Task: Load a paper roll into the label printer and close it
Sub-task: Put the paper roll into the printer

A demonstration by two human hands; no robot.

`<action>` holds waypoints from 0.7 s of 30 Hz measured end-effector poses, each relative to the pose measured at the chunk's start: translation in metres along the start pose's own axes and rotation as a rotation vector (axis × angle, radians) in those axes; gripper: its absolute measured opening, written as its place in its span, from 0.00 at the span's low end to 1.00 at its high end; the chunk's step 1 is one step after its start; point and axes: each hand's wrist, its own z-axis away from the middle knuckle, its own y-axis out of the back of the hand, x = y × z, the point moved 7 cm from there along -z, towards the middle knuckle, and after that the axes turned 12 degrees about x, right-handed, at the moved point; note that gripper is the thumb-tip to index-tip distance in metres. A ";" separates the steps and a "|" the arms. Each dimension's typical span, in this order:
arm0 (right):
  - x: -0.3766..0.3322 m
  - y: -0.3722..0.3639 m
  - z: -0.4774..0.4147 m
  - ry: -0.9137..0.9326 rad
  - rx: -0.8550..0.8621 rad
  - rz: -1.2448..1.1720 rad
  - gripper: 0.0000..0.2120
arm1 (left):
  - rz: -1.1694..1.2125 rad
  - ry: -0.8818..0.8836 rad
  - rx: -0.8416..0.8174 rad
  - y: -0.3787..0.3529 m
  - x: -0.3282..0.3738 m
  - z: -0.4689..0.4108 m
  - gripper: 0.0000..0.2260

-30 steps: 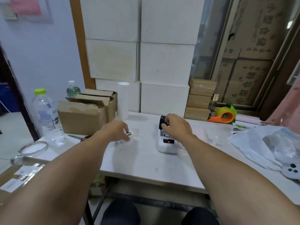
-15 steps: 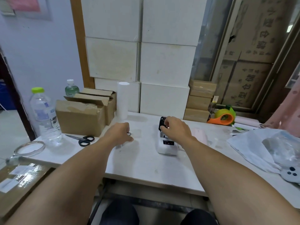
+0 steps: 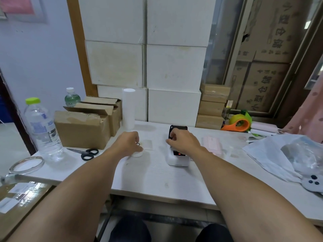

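Note:
The white label printer [image 3: 178, 160] stands mid-table with its black lid [image 3: 178, 128] raised upright and a red light on its front. My right hand [image 3: 184, 142] lies over the printer's top, fingers curled against the open lid and hiding the paper bay. To the left, my left hand [image 3: 128, 143] is closed over a small white paper roll [image 3: 137, 154] that rests on the table [image 3: 157, 179]; only the roll's lower edge shows under my fingers.
Black scissors [image 3: 89, 153], a water bottle [image 3: 43, 131] and open cardboard boxes [image 3: 83, 128] crowd the left. A tall white roll [image 3: 128, 109] stands behind my left hand. A pink pack [image 3: 212, 145], an orange tape dispenser [image 3: 239, 124] and a plastic bag [image 3: 288, 154] lie right.
My left hand has settled a little further right and down onto the small paper roll. My right hand stays at the printer's open lid, fingers shifting slightly.

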 end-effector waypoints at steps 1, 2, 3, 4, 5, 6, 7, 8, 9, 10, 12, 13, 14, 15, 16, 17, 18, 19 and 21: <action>-0.002 -0.002 0.001 0.009 -0.015 0.000 0.16 | 0.000 -0.001 -0.001 0.000 0.000 0.000 0.15; -0.004 -0.005 0.001 0.017 -0.026 0.002 0.17 | 0.001 -0.003 -0.001 -0.001 0.000 0.000 0.15; -0.006 -0.006 0.002 0.026 -0.031 0.004 0.17 | 0.003 -0.005 -0.001 -0.001 0.001 0.000 0.15; -0.008 -0.007 0.002 0.032 -0.030 0.004 0.17 | 0.007 -0.006 0.000 -0.001 0.001 0.000 0.15; -0.009 -0.007 0.003 0.036 -0.027 0.000 0.17 | 0.012 -0.006 0.002 -0.001 0.002 0.000 0.15; -0.010 -0.007 0.003 0.037 -0.023 -0.007 0.17 | 0.019 -0.005 0.004 -0.001 0.003 0.000 0.15; -0.011 -0.007 0.003 0.038 -0.020 -0.013 0.17 | 0.022 -0.005 0.004 0.000 0.003 0.000 0.15; -0.013 -0.007 0.003 0.039 -0.019 -0.019 0.17 | 0.020 -0.007 0.002 0.000 0.004 0.001 0.15; -0.014 -0.007 0.003 0.041 -0.020 -0.022 0.17 | 0.017 -0.011 -0.001 -0.001 0.005 0.001 0.15; -0.014 -0.007 0.004 0.041 -0.021 -0.024 0.17 | 0.014 -0.015 -0.006 -0.001 0.005 0.001 0.14; -0.015 -0.007 0.004 0.039 -0.019 -0.026 0.17 | 0.002 -0.024 -0.013 -0.001 0.006 0.001 0.14; -0.015 -0.006 0.004 0.038 -0.017 -0.028 0.17 | -0.003 -0.030 -0.014 -0.001 0.006 0.001 0.15; -0.014 -0.005 0.004 0.034 -0.015 -0.031 0.17 | -0.007 -0.034 -0.013 0.000 0.007 0.001 0.15; -0.014 -0.004 0.004 0.030 -0.014 -0.035 0.17 | -0.008 -0.034 -0.013 0.000 0.006 0.001 0.16; -0.013 -0.004 0.004 0.023 -0.014 -0.041 0.17 | -0.005 -0.030 -0.012 0.000 0.006 0.000 0.16; -0.013 -0.004 0.005 0.018 -0.015 -0.049 0.17 | 0.007 -0.023 -0.010 0.001 0.006 0.000 0.17; -0.012 -0.004 0.006 0.011 -0.017 -0.058 0.17 | 0.029 -0.008 -0.006 0.001 0.006 0.000 0.17; -0.011 -0.004 0.006 0.005 -0.021 -0.069 0.17 | 0.058 0.013 0.001 0.003 0.006 0.001 0.18; -0.011 -0.004 0.006 0.002 -0.040 -0.094 0.19 | 0.122 0.056 0.023 0.007 0.010 0.000 0.18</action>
